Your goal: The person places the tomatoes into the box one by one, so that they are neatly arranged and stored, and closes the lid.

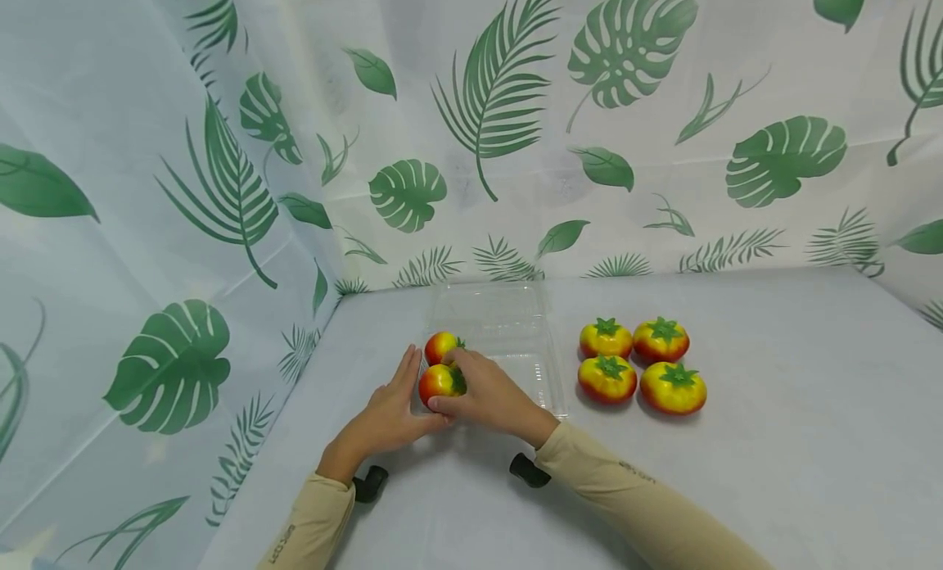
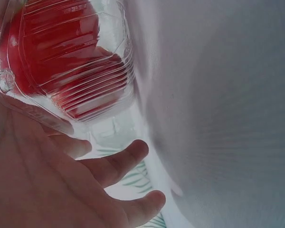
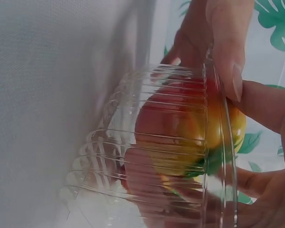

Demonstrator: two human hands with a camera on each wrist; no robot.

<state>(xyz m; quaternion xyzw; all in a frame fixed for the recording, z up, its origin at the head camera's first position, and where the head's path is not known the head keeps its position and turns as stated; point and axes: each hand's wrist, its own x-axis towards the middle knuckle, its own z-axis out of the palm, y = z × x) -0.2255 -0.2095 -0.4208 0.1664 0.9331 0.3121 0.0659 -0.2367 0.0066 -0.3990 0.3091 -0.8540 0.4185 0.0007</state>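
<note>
A clear plastic clamshell box [image 1: 554, 373] lies with its lid opened out toward the back. Two red-and-yellow tomatoes are at its left side, a far tomato [image 1: 438, 346] and a near tomato [image 1: 435, 383]. My right hand [image 1: 495, 394] holds the near one from above, thumb at its front and fingers over its green top. My left hand [image 1: 386, 420] is at the box's front left corner, fingers extended along the side and thumb along the front. The left wrist view shows those fingers [image 2: 116, 166] straight and spread beside the ribbed wall.
Several more tomatoes [image 1: 606, 380] stand grouped on the white tabletop [image 1: 781, 406], right of the box. Dark wrist-worn pieces [image 1: 529, 470] show under both forearms. A leaf-patterned curtain [image 1: 516, 201] hangs behind the table and along its left side.
</note>
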